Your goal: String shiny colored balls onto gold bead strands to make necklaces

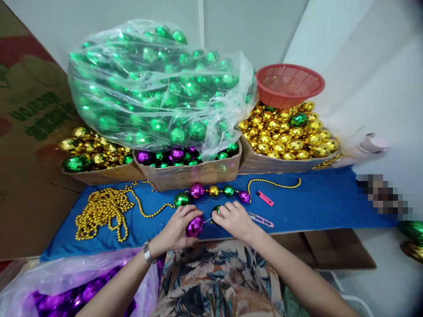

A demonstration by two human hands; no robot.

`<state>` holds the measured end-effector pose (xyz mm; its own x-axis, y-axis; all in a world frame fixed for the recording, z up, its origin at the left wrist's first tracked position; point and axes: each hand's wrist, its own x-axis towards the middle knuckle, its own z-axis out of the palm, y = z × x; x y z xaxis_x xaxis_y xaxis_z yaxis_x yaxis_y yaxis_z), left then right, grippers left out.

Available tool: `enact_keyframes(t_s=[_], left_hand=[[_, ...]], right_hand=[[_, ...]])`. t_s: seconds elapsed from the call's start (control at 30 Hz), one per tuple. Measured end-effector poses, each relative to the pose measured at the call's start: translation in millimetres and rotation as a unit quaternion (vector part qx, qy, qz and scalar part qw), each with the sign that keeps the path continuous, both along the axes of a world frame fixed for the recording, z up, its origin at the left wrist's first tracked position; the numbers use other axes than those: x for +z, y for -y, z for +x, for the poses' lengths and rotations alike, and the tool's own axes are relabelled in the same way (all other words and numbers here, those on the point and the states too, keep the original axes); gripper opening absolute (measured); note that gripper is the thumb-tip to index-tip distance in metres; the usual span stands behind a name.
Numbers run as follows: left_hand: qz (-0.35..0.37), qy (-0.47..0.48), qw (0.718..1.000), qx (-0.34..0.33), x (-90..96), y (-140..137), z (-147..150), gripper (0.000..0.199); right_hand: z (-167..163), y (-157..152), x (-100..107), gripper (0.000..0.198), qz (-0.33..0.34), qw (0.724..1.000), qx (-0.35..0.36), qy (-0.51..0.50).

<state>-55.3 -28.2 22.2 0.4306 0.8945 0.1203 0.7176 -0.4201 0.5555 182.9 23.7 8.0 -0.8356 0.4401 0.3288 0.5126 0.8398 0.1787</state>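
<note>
My left hand (181, 224) is closed around a shiny purple faceted ball (195, 226) near the table's front edge. Close by, my right hand (233, 219) has its fingers curled on a green ball (217, 209), mostly hidden by them. A thin pale string (208, 220) spans the gap between the two balls. Just beyond my hands lies a strand with a large green ball (181, 200), a purple ball (197, 190), a gold ball (213, 190) and others, joined to gold bead chain (155, 215). Pink thread snips (262, 220) lie right of my right hand.
A pile of gold bead chain (102, 211) covers the left of the blue cloth (324, 202). Cardboard boxes (191, 174) of balls line the back, under a clear bag of green balls (158, 88) and a red basket (291, 86). A pink cutter (265, 198) lies to the right.
</note>
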Motion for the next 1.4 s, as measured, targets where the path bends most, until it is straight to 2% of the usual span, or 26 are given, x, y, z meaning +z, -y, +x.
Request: enact_keyframes(t_s=[0.03, 0.1, 0.2, 0.3, 0.37, 0.4, 0.43, 0.47, 0.5, 0.57, 0.6, 0.63, 0.67, 0.73, 0.8, 0.97, 1.23, 1.33, 1.4], left_hand=[[-0.030, -0.019, 0.999, -0.032, 7.3, -2, -1, 0.070], [-0.044, -0.065, 0.995, -0.058, 19.9, -5, -4, 0.068], [-0.004, -0.117, 0.993, -0.033, 26.8, -9, -9, 0.065], [0.044, -0.092, 0.993, 0.065, 17.3, -12, -15, 0.057], [0.060, 0.015, 0.983, 0.173, 6.4, -15, -17, 0.055], [0.052, 0.104, 0.966, 0.232, 1.3, -16, -17, 0.057], [0.026, 0.216, 0.934, 0.283, -2.9, -17, -16, 0.059], [-0.020, 0.340, 0.885, 0.318, -5.8, -17, -14, 0.058], [-0.075, 0.460, 0.818, 0.336, -7.3, -18, -10, 0.055], [-0.179, 0.644, 0.662, 0.338, -5.8, -17, -1, 0.043], [-0.213, 0.699, 0.596, 0.334, -3.4, -17, 4, 0.037], [-0.231, 0.734, 0.544, 0.336, -0.4, -18, 8, 0.031], [-0.235, 0.756, 0.507, 0.341, 2.7, -18, 12, 0.027], [-0.232, 0.780, 0.467, 0.346, 8.1, -18, 17, 0.023], [-0.231, 0.790, 0.455, 0.341, 11.0, -18, 18, 0.024], [-0.237, 0.793, 0.445, 0.342, 11.8, -16, 18, 0.024], [-0.249, 0.794, 0.444, 0.332, 12.6, -14, 17, 0.024], [-0.250, 0.789, 0.453, 0.332, 10.2, -12, 18, 0.025], [-0.248, 0.778, 0.477, 0.325, 7.7, -9, 22, 0.026]], right_hand=[[1, -2, 0, 0.009, 0.007, 1.000, 0.021, 0.007], [0, -4, 1, 0.009, 0.014, 0.999, 0.036, 0.015], [-3, -4, 4, 0.009, 0.014, 1.000, 0.009, 0.010], [2, -6, 8, 0.012, 0.023, 0.998, -0.053, -0.019], [11, -7, 8, 0.015, 0.010, 0.994, -0.095, -0.055], [15, -6, 7, 0.016, -0.013, 0.991, -0.107, -0.076], [19, -4, 5, 0.016, -0.047, 0.988, -0.112, -0.099], [21, -1, 2, 0.017, -0.087, 0.983, -0.109, -0.121], [22, 3, -2, 0.018, -0.127, 0.977, -0.099, -0.141], [21, 13, -9, 0.021, -0.185, 0.965, -0.073, -0.172], [19, 18, -13, 0.022, -0.199, 0.961, -0.063, -0.184], [17, 22, -15, 0.023, -0.204, 0.958, -0.055, -0.193], [16, 26, -17, 0.023, -0.206, 0.957, -0.051, -0.199], [14, 31, -19, 0.022, -0.202, 0.956, -0.050, -0.204], [15, 33, -18, 0.022, -0.199, 0.957, -0.054, -0.202], [17, 32, -14, 0.022, -0.199, 0.957, -0.067, -0.199], [17, 32, -18, 0.022, -0.196, 0.958, -0.067, -0.196], [16, 32, -18, 0.023, -0.187, 0.960, -0.068, -0.195], [13, 31, -17, 0.023, -0.176, 0.963, -0.070, -0.190]])
